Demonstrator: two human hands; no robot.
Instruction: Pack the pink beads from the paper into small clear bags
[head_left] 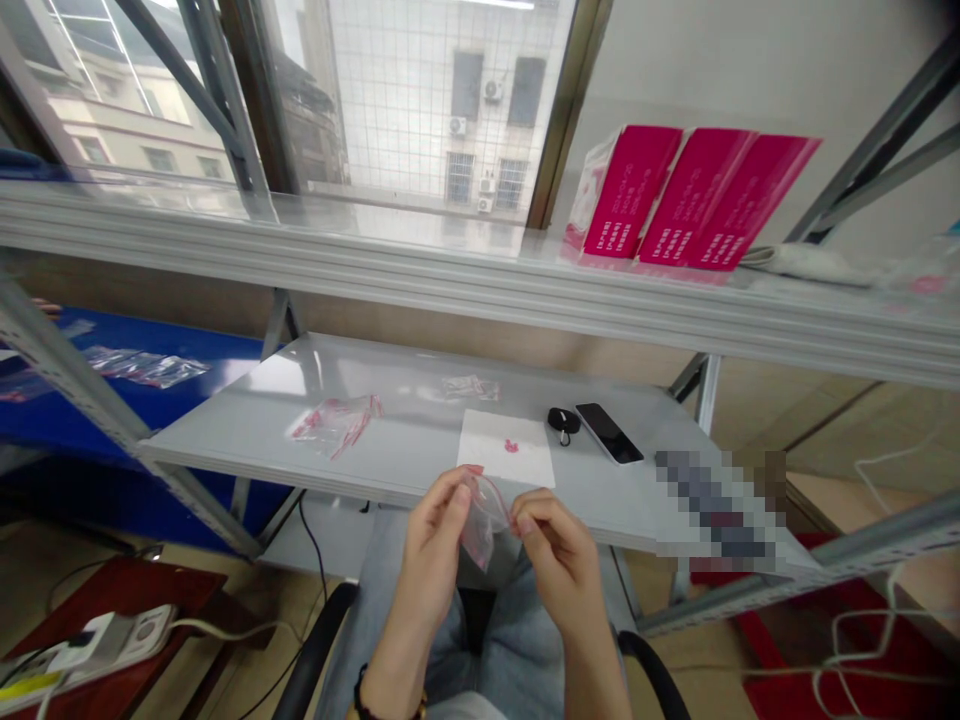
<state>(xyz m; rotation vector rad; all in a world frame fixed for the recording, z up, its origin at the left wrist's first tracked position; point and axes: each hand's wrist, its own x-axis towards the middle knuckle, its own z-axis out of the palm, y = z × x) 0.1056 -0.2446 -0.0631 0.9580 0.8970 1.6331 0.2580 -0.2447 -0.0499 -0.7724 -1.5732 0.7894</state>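
A small clear zip-lock bag [480,530] with a red seal strip hangs between my two hands, in front of the table's near edge. My left hand [441,515] pinches its left top corner between thumb and fingers. At the right end of the red strip, my right hand [551,540] grips the bag with closed fingers. Just beyond my hands lies a white sheet of paper [487,440] with small pink pieces [511,446] on it. Farther left on the table rest clear bags with red strips [337,422]. What the held bag contains, I cannot make out.
A black phone [609,433] and a small black case [563,422] lie right of the paper. Small clear packets [470,387] are behind it. Pink boxes [697,200] stand on the shelf [420,260] above. A power strip [112,640] sits low at left.
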